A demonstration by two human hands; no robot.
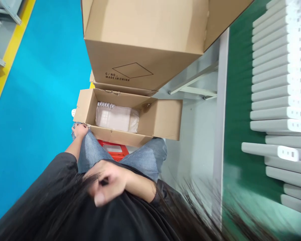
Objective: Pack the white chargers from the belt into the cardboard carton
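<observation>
My left hand rests on my left knee in blue jeans, right against the near corner of an open cardboard box on the floor. Whether it grips the box edge is unclear. Inside the box lies a clear plastic bag of white parts with a row of small metal-tipped pieces at its far end. My right hand is curled close to my chest over my black top, blurred. Its fingers pinch a dark strand of my hair.
A large carton marked "MADE IN CHINA" stands above the open box. A red crate shows between my knees. To the right, a green-topped bench carries several stacked white power strips. The floor on the left is blue with a yellow stripe.
</observation>
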